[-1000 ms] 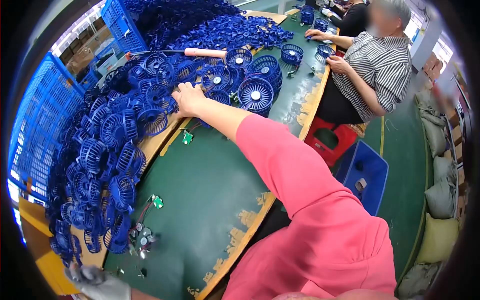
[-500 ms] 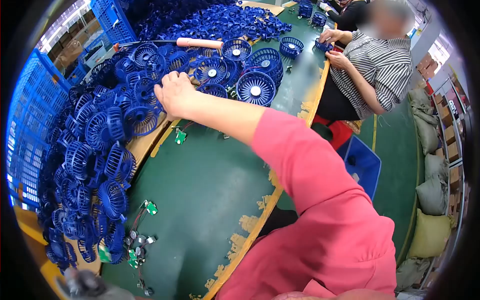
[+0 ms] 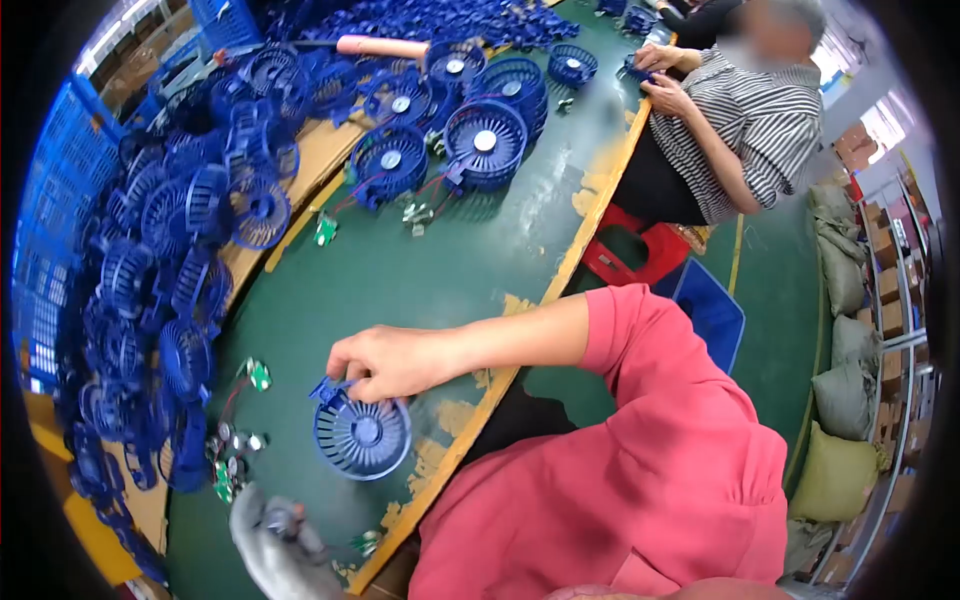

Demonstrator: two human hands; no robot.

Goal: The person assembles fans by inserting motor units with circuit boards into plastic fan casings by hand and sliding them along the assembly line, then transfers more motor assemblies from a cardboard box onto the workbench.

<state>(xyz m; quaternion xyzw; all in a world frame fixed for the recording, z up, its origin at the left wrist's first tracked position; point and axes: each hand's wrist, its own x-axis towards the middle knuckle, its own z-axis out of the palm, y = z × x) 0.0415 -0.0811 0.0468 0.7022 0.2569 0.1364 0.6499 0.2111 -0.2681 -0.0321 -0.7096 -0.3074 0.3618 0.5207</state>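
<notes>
My right hand (image 3: 385, 362) pinches a blue round fan housing (image 3: 366, 440) by its upper edge, over the green table (image 3: 290, 310) near the edge closest to me. Lower left, my left hand (image 3: 283, 540), in a grey glove, is blurred; its fingers are curled around a small dark part that I cannot make out clearly. Just beyond the glove lie small motors with wires (image 3: 235, 440) and a green circuit board (image 3: 258, 374). Another green board (image 3: 326, 230) rests farther up the table, beside housings with motors in them (image 3: 392, 160).
A large heap of blue housings (image 3: 185, 355) runs along the left side, beside a blue crate (image 3: 55, 240). A pink cylinder (image 3: 382, 46) lies at the back. A co-worker in a striped shirt (image 3: 750, 125) handles a part at the right. A red stool (image 3: 640, 255) stands below.
My right hand has moved from the heap back toward me with a blue housing. My gloved left hand has come farther over the table. The view has shifted.
</notes>
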